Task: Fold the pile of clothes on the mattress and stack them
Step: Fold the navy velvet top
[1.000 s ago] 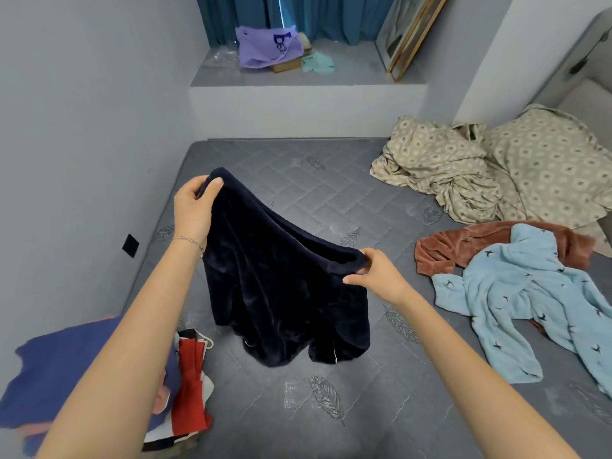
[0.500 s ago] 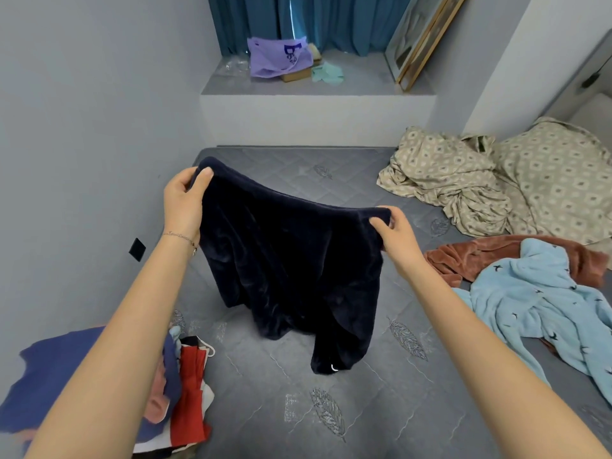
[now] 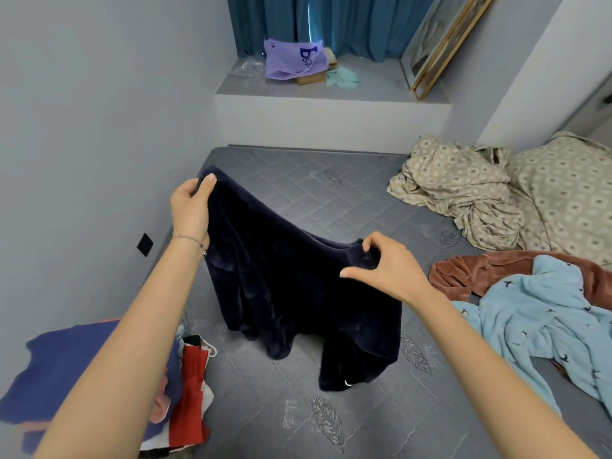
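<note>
Pinching the top edge of the navy fleece garment (image 3: 298,293), my left hand (image 3: 190,207) has its fingers curled over the cloth's far corner, with a thin bracelet (image 3: 188,238) on the wrist below it. My right hand (image 3: 384,270) grips the same edge at the other corner, thumb and fingers closed on a bunch of the fabric, and sits lower and nearer to me than the left. Between the two hands the edge sags in a slope, and the rest of the garment hangs down in loose folds over the grey quilted mattress (image 3: 298,193); I cannot tell whether its lowest hem touches the surface. At my near left, on the mattress edge, lies a heap of clothes with a blue piece (image 3: 73,366) on top and a red one (image 3: 192,385) beside it. To my right a light blue garment (image 3: 543,319) with small dark marks is spread over a rust-brown garment (image 3: 480,270), and beyond them lies crumpled beige patterned bedding (image 3: 463,193). Past the mattress a white ledge (image 3: 331,94) carries a purple bag (image 3: 291,61), with a teal curtain (image 3: 347,21) behind it and a gold-framed picture (image 3: 437,41) leaning at its right end.
</note>
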`<state>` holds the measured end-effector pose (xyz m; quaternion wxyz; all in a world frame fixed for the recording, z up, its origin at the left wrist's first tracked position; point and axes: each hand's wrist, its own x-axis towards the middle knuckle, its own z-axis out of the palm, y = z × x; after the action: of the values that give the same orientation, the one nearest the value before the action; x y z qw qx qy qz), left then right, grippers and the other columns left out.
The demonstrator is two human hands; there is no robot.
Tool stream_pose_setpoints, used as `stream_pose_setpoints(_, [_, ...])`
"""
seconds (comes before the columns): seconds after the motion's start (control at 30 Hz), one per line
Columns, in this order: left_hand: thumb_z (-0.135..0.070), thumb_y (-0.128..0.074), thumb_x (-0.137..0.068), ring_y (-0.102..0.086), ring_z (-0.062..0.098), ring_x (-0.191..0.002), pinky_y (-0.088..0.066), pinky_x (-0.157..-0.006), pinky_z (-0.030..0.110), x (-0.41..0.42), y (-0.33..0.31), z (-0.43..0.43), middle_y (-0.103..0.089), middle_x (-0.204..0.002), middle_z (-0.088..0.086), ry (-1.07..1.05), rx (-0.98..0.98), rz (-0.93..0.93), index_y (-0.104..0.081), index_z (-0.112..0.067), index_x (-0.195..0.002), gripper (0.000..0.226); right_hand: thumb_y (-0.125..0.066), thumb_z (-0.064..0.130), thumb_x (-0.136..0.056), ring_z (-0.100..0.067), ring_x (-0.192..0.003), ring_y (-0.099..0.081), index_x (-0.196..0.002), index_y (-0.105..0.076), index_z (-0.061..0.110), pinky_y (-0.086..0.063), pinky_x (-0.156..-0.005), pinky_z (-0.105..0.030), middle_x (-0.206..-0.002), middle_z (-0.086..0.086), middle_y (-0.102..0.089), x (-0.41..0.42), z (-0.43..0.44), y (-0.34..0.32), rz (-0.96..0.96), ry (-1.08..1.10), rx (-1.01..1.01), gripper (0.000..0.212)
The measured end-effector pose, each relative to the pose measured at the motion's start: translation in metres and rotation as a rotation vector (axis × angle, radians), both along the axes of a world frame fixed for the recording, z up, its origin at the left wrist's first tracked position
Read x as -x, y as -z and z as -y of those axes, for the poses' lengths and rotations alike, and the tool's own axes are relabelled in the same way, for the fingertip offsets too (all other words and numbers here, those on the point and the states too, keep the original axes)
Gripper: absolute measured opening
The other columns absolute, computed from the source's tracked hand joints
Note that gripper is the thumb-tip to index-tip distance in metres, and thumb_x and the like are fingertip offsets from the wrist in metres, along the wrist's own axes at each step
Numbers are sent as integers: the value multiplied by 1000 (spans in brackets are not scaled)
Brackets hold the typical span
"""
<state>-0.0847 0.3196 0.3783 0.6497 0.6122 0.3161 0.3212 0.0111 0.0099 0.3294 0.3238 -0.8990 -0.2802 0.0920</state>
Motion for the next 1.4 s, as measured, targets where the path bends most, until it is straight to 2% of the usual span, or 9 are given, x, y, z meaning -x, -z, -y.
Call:
stream_pose_setpoints(0.17, [-28, -62, -92, -53, 15, -79, -47, -75, 30, -8, 1, 9, -55, -75, -1, 47, -7, 1, -55, -21, -68, 26, -74, 49, -76, -18, -80, -51, -94, -45, 20, -34, -65, -31, -97, 8, -52, 10, -7, 34, 45, 43, 254, 45])
stream_pose_setpoints(0.27, [-29, -62, -91, -52, 16, -80, -47, -76, 31, -7, 0, 7, -54, -76, 1, 63, -28, -1, -55, -21, -67, 26, -67, 35, -85, -19, -78, -56, -87, -61, 18, -34, -63, -30, -85, 5, -62, 8, -7, 39, 35, 133, 79, 19])
stream_pose_setpoints(0.4, [-32, -64, -89, -53, 17, -80, -48, -76, 32, 0, -2, 2, -55, -76, 0, 96, -51, 0, -58, -23, -68, 23, -63, 28, -90, -21, -75, -63, -82, -71, 9, -46, -66, -35, -76, -2, -70, 5, 5, 26, 52, 190, -191, 22])
stream_pose_setpoints(0.53, [-33, -66, -87, -54, 16, -80, -49, -77, 31, 12, -5, 7, -55, -78, 1, 144, -115, -20, -60, -24, -69, 21, -61, 18, -94, 3, -78, -62, -97, -75, 16, -47, -69, -15, -87, 9, -71, 20, 13, -8, -68, 381, -485, 14])
stream_pose_setpoints(0.63, [-29, -65, -89, -54, 13, -79, -48, -77, 29, 24, -10, 15, -57, -79, -1, 169, -205, -13, -60, -25, -73, 18, -59, 20, -94, 2, -60, -50, -80, -68, 10, -40, -60, -23, -68, 6, -61, 29, 20, -23, -67, 429, -556, 20])
stream_pose_setpoints(0.87, [-31, -62, -91, -47, 7, -74, -43, -74, 25, 70, -36, 37, -51, -76, -6, 168, -388, 25, -53, -27, -74, 20, -59, 25, -88, -15, -70, -51, -74, -62, 7, -40, -65, -35, -70, -6, -57, 64, 41, -61, -117, 436, -776, 24])
stream_pose_setpoints(1.0, [-27, -62, -92, -43, 0, -66, -39, -68, 15, 96, -65, 71, -45, -71, -11, 99, -454, 107, -48, -26, -73, 24, -56, 18, -95, -18, -64, -45, -67, -55, 12, -37, -58, -30, -66, -8, -49, 94, 58, -97, -138, 396, -920, 29])
stream_pose_setpoints(1.17, [-25, -64, -91, -42, 0, -66, -39, -66, 14, 119, -92, 137, -45, -70, -10, 88, -496, 219, -46, -25, -72, 26, -57, 18, -94, -19, -64, -36, -71, -47, -7, -32, -59, -33, -68, -8, -41, 129, 97, -128, -90, 399, -1016, 35])
stream_pose_setpoints(1.4, [-18, -66, -90, -35, 0, -57, -34, -57, 14, 150, -116, 186, -38, -61, -11, 75, -370, 356, -41, -21, -66, 35, -54, 12, -97, -3, -63, -51, -70, -59, 18, -44, -59, -19, -62, 12, -56, 169, 167, -163, 39, 345, -997, 28])
